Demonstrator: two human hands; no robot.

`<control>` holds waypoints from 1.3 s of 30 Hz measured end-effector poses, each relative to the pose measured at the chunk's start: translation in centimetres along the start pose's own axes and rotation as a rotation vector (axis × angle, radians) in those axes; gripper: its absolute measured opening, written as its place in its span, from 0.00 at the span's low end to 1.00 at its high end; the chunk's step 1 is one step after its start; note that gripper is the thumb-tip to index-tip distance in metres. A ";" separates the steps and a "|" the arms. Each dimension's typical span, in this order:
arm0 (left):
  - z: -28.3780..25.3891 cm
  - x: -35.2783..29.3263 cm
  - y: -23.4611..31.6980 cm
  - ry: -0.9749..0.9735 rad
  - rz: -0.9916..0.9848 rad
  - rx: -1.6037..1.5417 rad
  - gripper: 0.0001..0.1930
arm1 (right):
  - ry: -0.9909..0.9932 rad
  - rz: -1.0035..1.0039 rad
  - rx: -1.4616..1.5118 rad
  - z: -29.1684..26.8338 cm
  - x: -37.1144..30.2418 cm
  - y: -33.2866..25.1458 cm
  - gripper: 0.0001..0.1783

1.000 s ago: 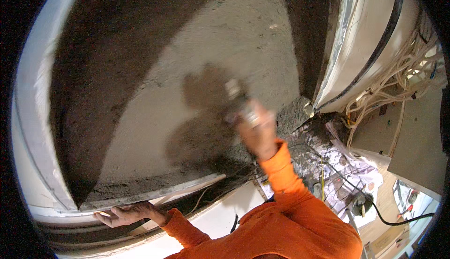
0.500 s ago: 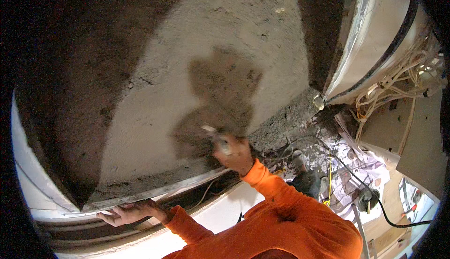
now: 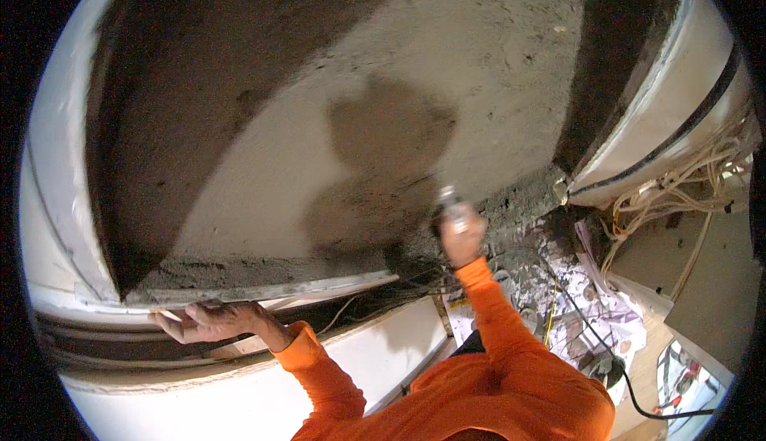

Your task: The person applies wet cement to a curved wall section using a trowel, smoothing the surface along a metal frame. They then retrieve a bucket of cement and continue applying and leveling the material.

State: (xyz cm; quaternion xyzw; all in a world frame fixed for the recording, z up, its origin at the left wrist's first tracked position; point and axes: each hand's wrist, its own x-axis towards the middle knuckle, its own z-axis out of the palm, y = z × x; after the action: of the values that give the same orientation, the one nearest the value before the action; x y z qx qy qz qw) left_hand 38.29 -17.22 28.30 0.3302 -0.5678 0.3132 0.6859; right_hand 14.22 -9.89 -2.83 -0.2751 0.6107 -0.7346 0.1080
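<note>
With our right hand (image 3: 465, 238) we hold a silvery hand tool (image 3: 452, 204), our fingers clamped on its grip. Both are blurred, so we cannot tell the tool's exact kind, nor whether it touches the grey wall (image 3: 495, 82) behind it. The tool lies before the wall's lower part, right of the middle, just beside the rough, crumbly band (image 3: 511, 202) that slopes up to the lower right corner. Our left hand (image 3: 209, 321) is at the wall's lower left corner, palm turned up, its fingers apart and reaching under the pale ledge (image 3: 335, 285); we cannot tell whether they press on it. Below the ledge we see a white panel (image 3: 359, 349). Our shadow (image 3: 391, 134) falls across the wall's middle. Past the lower right corner hang tangled pale cables (image 3: 678, 178); beneath them, a stained sheet (image 3: 586, 313) covers the floor, with a dark bucket (image 3: 610, 371) near its edge.
</note>
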 end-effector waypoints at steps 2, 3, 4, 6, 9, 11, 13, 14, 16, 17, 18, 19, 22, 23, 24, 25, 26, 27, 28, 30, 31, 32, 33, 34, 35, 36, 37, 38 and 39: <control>0.8 -0.4 0.6 0.038 -0.124 -0.246 0.34 | 0.160 -0.013 -0.064 -2.7 4.4 0.3 0.06; 0.6 -0.8 0.3 0.031 -0.114 -0.206 0.34 | 0.125 0.102 0.114 -2.6 6.3 -4.0 0.07; 0.2 -1.2 -0.1 0.024 -0.105 -0.164 0.34 | 0.089 0.220 0.289 -2.0 7.3 -9.0 0.08; -0.3 -1.1 -1.4 0.004 0.030 -0.100 0.32 | -0.075 -0.324 -0.206 0.2 6.1 -13.6 0.09; 0.7 -1.1 0.1 -0.004 -0.120 -0.321 0.37 | -0.103 -0.283 0.055 3.2 1.2 -8.9 0.09; 0.8 -0.9 0.1 -0.007 -0.113 -0.336 0.35 | -0.172 -0.183 -0.069 1.0 0.7 -2.1 0.13; 1.4 -0.8 0.0 -0.007 0.006 -0.351 0.33 | -0.041 -0.200 -0.083 -2.1 4.0 -1.8 0.09; 0.9 -0.3 0.0 -0.002 0.013 -0.340 0.33 | 0.083 -0.224 -0.113 -2.9 6.2 -2.9 0.09; 0.6 -1.0 -0.7 -0.009 -0.001 -0.339 0.33 | 0.048 -0.026 0.073 -3.5 10.0 -9.3 0.08; 0.0 -1.1 -1.5 -0.042 0.005 -0.309 0.33 | -0.012 -0.041 0.092 -1.9 9.1 -12.9 0.08; 0.0 -1.2 -1.6 -0.031 -0.006 -0.322 0.33 | -0.068 -0.064 0.108 0.1 7.5 -15.2 0.08; 0.2 -1.0 -1.2 -0.023 -0.010 -0.337 0.33 | -0.084 -0.156 0.066 2.5 5.1 -15.3 0.09; 1.1 -0.7 -0.4 -0.016 -0.027 -0.386 0.34 | -0.102 -0.305 -0.183 3.0 0.8 -7.7 0.09; 1.0 -0.7 -0.6 -0.024 -0.033 -0.389 0.35 | -0.114 -0.324 -0.285 2.2 0.4 -5.2 0.09; 0.4 -0.7 -1.0 -0.025 -0.069 -0.411 0.35 | -0.080 -0.307 -0.224 0.6 1.6 -3.6 0.09; 0.3 -0.8 -1.2 -0.015 -0.110 -0.440 0.35 | -0.049 -0.124 -0.036 -0.6 3.1 -4.3 0.09; 0.6 -1.0 -0.8 -0.006 -0.155 -0.480 0.35 | 0.067 -0.384 -0.143 -2.0 5.7 -5.9 0.10; 0.4 -0.9 -0.6 0.021 -0.201 -0.550 0.35 | 0.133 -0.276 -0.120 -1.7 7.2 -9.2 0.10; 0.5 -0.9 -0.5 0.024 -0.206 -0.518 0.35 | 0.092 -0.175 0.043 -1.7 8.3 -11.3 0.09; 0.0 -1.0 -0.6 0.034 -0.206 -0.439 0.34 | -0.050 -0.177 0.153 1.2 6.9 -16.9 0.09; 0.6 -1.1 0.4 0.086 -0.253 -0.581 0.34 | -0.005 -0.313 0.059 3.2 5.3 -16.2 0.08; 0.6 -1.3 0.8 0.080 -0.338 -0.576 0.33 | 0.032 -0.445 -0.030 4.4 3.8 -14.8 0.09; 0.3 -1.6 1.0 0.077 -0.426 -0.577 0.32 | -0.038 -0.374 -0.065 3.9 2.3 -12.4 0.08; 0.2 -1.7 1.3 0.072 -0.517 -0.594 0.32 | -0.092 -0.307 -0.107 3.3 1.1 -9.2 0.08; -0.4 -1.8 1.2 0.037 -0.446 -0.564 0.30 | -0.034 -0.391 -0.187 1.6 1.6 -5.2 0.07; -1.5 -1.7 0.4 -0.001 -0.367 -0.509 0.27 | 0.006 -0.359 -0.164 0.2 2.7 -4.7 0.06; -2.0 -2.1 -0.3 -0.038 -0.293 -0.476 0.25 | 0.104 -0.397 -0.140 -1.0 4.8 -5.4 0.07; -2.5 -2.6 -0.5 -0.040 -0.250 -0.464 0.24 | 0.152 -0.405 -0.142 -2.3 7.2 -5.7 0.07; -3.0 -3.0 -0.7 -0.039 -0.209 -0.453 0.23 | 0.184 -0.327 -0.179 -3.3 9.4 -6.9 0.09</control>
State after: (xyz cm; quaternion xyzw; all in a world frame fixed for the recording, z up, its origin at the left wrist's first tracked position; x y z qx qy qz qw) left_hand 40.13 -15.36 24.81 0.2309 -0.5996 0.0989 0.7599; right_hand 5.92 -10.18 5.99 -0.3106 0.6280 -0.7074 -0.0937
